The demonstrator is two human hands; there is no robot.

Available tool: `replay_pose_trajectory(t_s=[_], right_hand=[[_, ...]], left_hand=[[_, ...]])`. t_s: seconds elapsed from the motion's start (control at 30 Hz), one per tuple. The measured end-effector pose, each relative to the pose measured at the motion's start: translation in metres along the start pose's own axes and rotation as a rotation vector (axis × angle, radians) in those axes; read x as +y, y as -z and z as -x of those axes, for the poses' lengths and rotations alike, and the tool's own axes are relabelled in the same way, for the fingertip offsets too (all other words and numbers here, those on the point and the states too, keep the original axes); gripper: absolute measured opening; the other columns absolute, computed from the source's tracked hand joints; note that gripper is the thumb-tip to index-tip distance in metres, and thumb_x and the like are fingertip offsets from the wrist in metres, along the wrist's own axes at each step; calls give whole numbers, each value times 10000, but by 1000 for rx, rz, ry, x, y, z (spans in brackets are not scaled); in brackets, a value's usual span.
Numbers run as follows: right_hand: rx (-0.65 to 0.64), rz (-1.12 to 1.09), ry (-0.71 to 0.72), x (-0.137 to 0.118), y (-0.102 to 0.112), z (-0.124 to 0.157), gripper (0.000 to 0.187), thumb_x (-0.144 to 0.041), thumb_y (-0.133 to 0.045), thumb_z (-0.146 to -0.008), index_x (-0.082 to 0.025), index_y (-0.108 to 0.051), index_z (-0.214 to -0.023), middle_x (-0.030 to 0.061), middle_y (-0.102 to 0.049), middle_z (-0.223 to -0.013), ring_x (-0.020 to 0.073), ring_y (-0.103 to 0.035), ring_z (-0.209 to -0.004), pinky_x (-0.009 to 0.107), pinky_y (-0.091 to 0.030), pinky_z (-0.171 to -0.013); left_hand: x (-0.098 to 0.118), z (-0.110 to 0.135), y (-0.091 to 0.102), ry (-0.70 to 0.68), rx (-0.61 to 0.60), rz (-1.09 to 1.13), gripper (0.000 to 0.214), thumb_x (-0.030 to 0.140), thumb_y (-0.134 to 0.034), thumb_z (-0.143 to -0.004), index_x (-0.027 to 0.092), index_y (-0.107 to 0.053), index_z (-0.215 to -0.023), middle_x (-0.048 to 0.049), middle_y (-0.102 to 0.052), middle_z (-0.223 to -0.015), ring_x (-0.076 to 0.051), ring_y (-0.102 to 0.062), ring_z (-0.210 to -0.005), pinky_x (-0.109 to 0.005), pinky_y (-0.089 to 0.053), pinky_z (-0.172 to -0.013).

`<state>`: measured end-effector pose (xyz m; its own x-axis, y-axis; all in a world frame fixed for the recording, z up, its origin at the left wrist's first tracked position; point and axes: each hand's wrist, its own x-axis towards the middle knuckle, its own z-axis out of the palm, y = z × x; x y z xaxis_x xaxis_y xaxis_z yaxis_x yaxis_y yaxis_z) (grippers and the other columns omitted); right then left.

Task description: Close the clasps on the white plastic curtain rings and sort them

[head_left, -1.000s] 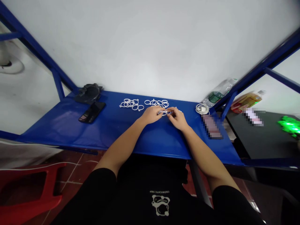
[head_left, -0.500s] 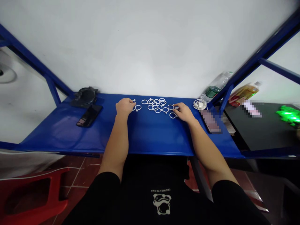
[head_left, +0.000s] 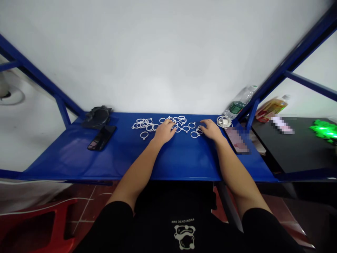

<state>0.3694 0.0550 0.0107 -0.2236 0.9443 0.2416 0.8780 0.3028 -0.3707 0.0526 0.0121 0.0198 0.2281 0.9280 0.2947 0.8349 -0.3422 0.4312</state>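
White rings (head_left: 176,123) on a blue table (head_left: 105,158); black phone (head_left: 101,137); green-labelled clear bottle (head_left: 239,103).

Near half of the table (head_left: 168,161) is bare, open from the front edge. Back strip is crowded: rings (head_left: 143,124) centre, phone (head_left: 101,137) left, cable coil (head_left: 224,121) right. Slanted frame struts (head_left: 276,75) narrow both rear corners.
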Motion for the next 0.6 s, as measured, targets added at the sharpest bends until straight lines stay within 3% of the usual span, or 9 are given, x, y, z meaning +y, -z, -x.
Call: replay_pose_trajectory(t_s=[0.1,0.27,0.47,0.6], right_hand=[[-75,2,-19,12,5,-1,375,-223,-626,-944,-172,-754,-1293,165,-761,-1265,319,-721,-1133,455,-562,-1051],[-188,-48,98,19,10,-2,334,-146,-690,-856,-216,-815,-1158,113,-793,-1205,299,-728,-1138,419,-553,-1068],[-186,-45,160,9,3,-1,146,-244,-751,-880,-223,-820,-1007,107,-759,-1113,275,-715,-1057,404,-572,-1009],[-145,-58,175,6,-1,0,71,-233,-716,-893,-219,-784,-878,119,-712,-1184,266,-694,-1105,395,-559,-1030]], left_hand=[[7,2,-13,-106,-132,-5,341,248,-603,-1058,214,-715,-1378,-117,-622,-1497,-297,-649,-1303,-434,-543,-1100],[-3,0,-14,-88,-207,56,338,293,-677,-1029,223,-711,-1359,-111,-656,-1425,-287,-682,-1219,-435,-554,-1067],[-9,0,-14,-78,-229,121,180,368,-765,-968,201,-754,-1035,-82,-667,-1301,-225,-700,-1013,-392,-567,-954],[-11,-1,-16,-74,-224,143,154,340,-769,-946,214,-749,-1033,-66,-663,-1253,-215,-690,-982,-389,-565,-939]])
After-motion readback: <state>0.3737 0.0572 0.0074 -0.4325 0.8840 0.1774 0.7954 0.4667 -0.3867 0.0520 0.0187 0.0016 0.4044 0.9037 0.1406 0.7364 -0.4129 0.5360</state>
